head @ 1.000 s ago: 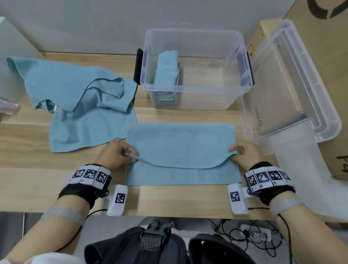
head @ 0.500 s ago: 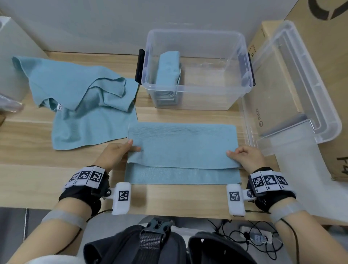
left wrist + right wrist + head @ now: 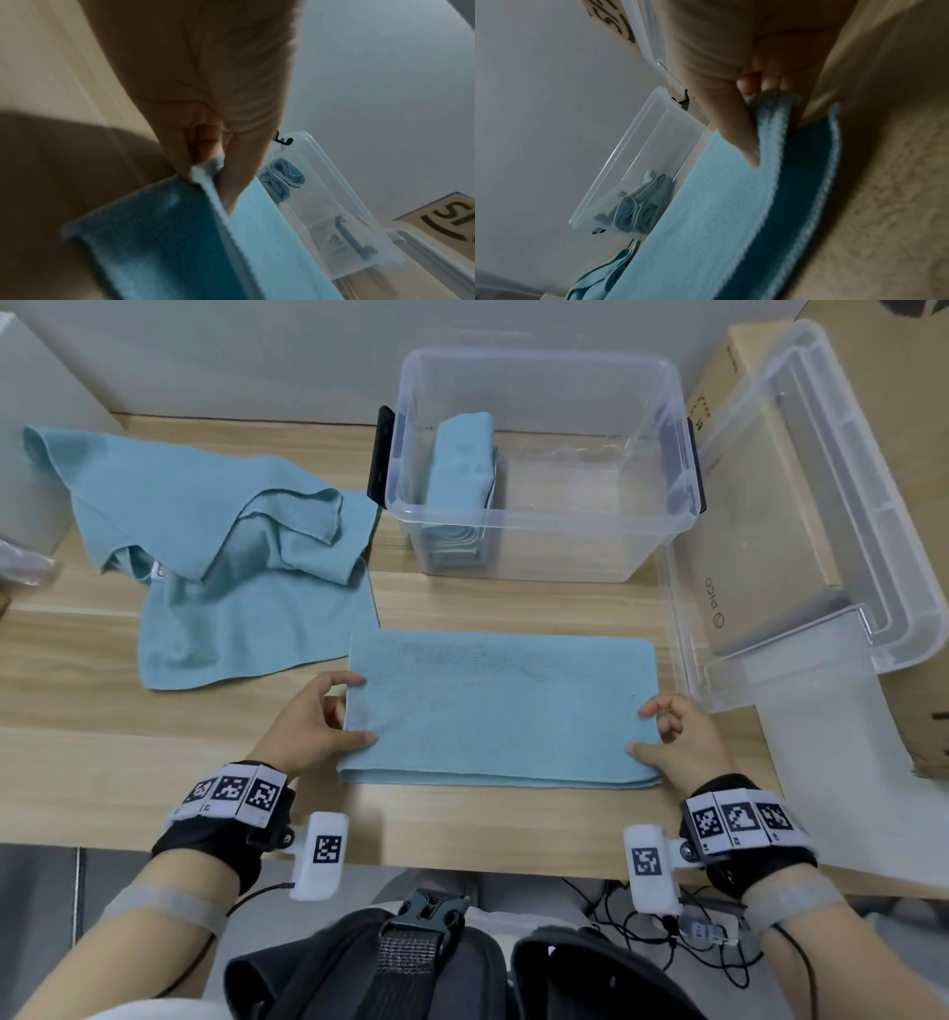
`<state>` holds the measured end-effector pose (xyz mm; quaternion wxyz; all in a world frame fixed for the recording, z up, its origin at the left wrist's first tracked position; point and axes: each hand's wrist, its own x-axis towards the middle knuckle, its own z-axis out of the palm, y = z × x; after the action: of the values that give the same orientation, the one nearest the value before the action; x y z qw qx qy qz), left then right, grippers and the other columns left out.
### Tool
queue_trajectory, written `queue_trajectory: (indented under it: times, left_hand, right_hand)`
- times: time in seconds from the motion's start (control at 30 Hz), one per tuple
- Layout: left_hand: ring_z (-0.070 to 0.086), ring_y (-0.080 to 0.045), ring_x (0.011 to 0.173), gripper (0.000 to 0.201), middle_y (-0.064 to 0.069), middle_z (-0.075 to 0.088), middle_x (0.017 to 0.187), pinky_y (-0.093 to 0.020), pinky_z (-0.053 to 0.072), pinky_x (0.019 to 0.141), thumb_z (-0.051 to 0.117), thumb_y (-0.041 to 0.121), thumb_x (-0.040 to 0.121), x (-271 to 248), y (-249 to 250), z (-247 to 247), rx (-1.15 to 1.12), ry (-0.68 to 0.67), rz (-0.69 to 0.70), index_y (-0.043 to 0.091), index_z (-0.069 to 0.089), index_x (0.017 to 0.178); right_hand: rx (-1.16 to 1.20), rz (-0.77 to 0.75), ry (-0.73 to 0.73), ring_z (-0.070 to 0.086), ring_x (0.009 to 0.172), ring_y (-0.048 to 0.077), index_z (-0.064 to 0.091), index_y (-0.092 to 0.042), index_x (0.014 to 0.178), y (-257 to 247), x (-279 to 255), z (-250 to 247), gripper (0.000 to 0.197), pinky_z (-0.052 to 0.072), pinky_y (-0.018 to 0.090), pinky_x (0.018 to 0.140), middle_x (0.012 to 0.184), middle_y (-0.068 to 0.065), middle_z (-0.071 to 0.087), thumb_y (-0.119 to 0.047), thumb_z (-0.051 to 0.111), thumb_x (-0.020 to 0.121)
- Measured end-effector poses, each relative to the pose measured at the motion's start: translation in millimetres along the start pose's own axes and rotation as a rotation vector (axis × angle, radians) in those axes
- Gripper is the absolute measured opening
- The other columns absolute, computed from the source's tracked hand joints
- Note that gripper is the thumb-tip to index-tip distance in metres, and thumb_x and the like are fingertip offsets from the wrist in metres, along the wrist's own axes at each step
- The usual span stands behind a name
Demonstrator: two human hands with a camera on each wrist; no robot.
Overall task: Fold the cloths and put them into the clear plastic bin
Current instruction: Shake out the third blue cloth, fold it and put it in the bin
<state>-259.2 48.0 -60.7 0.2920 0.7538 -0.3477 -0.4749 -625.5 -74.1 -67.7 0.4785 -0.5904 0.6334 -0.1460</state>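
A light blue cloth (image 3: 500, 708) lies on the wooden table, folded in half with its top layer lined up over the bottom one. My left hand (image 3: 328, 716) pinches the top layer at the cloth's left edge (image 3: 205, 178). My right hand (image 3: 667, 737) pinches the top layer at the right edge (image 3: 770, 113). The clear plastic bin (image 3: 539, 454) stands behind the cloth, with a folded blue cloth (image 3: 462, 469) upright at its left side. Two unfolded blue cloths (image 3: 231, 546) lie heaped at the back left.
The bin's clear lid (image 3: 801, 505) leans against cardboard boxes (image 3: 898, 428) at the right. A white sheet (image 3: 847, 762) covers the table's right corner. The table's front edge runs just behind my wrists, with cables (image 3: 667, 942) below it.
Both hands have drawn the cloth's upper layer toward me, so it now covers the lower layer down to the near edge. The camera has shifted slightly.
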Motion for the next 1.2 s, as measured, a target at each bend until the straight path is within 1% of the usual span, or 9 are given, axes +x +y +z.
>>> queue_trajectory:
  times: [0.17,0.3,0.4,0.53,0.63,0.77,0.9,1.03,1.2]
  left_hand:
    - [0.049,-0.023,0.065,0.064,-0.009,0.048,0.068,-0.033,0.042,0.07,0.077,-0.003,0.064,0.8,-5.4,0.6,0.128,0.013,0.042,0.042,0.046,0.098]
    - [0.053,-0.023,0.067,0.065,-0.005,0.052,0.07,-0.031,0.045,0.067,0.079,0.005,0.062,-0.8,-3.8,3.0,0.32,0.033,0.078,0.042,0.047,0.104]
    - [0.047,-0.013,0.062,0.066,0.0,0.045,0.066,-0.014,0.036,0.056,0.078,0.006,0.064,-3.2,-0.1,5.4,0.423,0.038,0.099,0.031,0.048,0.117]
    - [0.044,-0.008,0.063,0.07,0.006,0.043,0.068,-0.016,0.033,0.056,0.079,0.005,0.062,-2.1,3.7,4.2,0.465,0.017,0.102,0.026,0.048,0.121]
    - [0.043,-0.013,0.078,0.076,0.008,0.042,0.084,-0.024,0.035,0.07,0.085,0.011,0.054,-0.1,9.3,-1.0,0.514,0.029,0.149,0.03,0.048,0.118]
    - [0.038,-0.014,0.098,0.058,0.0,0.039,0.1,-0.025,0.03,0.09,0.083,0.021,0.062,4.8,33.5,-1.1,0.48,0.211,0.363,0.024,0.057,0.114]
    - [0.034,-0.009,0.122,0.045,-0.004,0.043,0.134,-0.026,0.024,0.109,0.061,0.017,0.086,23.2,68.9,38.0,0.433,0.076,0.562,0.014,0.049,0.129]
    - [-0.007,-0.017,0.145,0.065,-0.004,-0.008,0.157,-0.039,-0.004,0.116,0.036,0.034,0.097,44.6,62.8,86.3,0.715,-0.274,0.392,0.013,0.002,0.147]
    - [-0.023,-0.009,0.138,0.097,0.013,-0.028,0.148,-0.042,-0.009,0.114,-0.006,0.087,0.055,53.4,23.8,84.2,1.013,-0.166,0.37,0.039,-0.02,0.138]
  right_hand:
    - [-0.093,-0.059,0.008,0.037,0.057,0.014,0.05,-0.031,0.078,3.7,-1.4,2.8,0.049,0.033,0.023,0.057,0.061,-0.003,0.036,0.01,0.072,0.063]
    - [-0.162,-0.069,0.03,0.039,0.058,0.015,0.053,-0.024,0.086,4.6,-2.3,4.8,0.044,0.035,0.024,0.06,0.062,-0.003,0.037,0.009,0.071,0.064]
    - [-0.187,-0.079,0.045,0.039,0.059,0.014,0.053,-0.022,0.092,2.2,-4.4,5.8,0.044,0.035,0.021,0.061,0.063,-0.003,0.037,0.008,0.071,0.065]
    - [-0.289,-0.094,0.006,0.042,0.063,0.016,0.057,-0.019,0.104,-3.0,-6.2,4.4,0.05,0.04,0.023,0.065,0.067,-0.003,0.037,0.009,0.07,0.066]
    - [-0.3,-0.071,0.044,0.052,0.079,0.021,0.057,-0.019,0.112,-14.6,-8.1,-0.6,0.053,0.05,0.033,0.084,0.09,0.001,0.04,0.008,0.069,0.068]
    - [-0.223,-0.23,0.246,0.047,0.068,0.009,0.061,-0.015,0.104,-56.7,-6.2,1.0,0.032,0.04,0.004,0.072,0.101,0.001,0.039,0.0,0.064,0.076]
    - [-0.222,-0.388,0.021,0.049,0.105,0.017,0.059,-0.007,0.116,-94.8,16.1,51.1,0.039,0.032,0.014,0.093,0.115,0.011,0.05,0.002,0.058,0.079]
    - [-0.438,-0.32,-0.335,0.009,0.145,0.021,0.019,-0.007,0.144,-94.9,33.2,113.6,0.065,0.003,0.03,0.116,0.156,0.009,0.012,-0.011,0.052,0.088]
    - [-0.762,-0.262,-0.247,-0.021,0.142,0.013,-0.005,-0.038,0.144,-51.0,36.8,103.0,0.079,-0.017,0.042,0.112,0.151,-0.016,-0.022,-0.061,0.041,0.085]
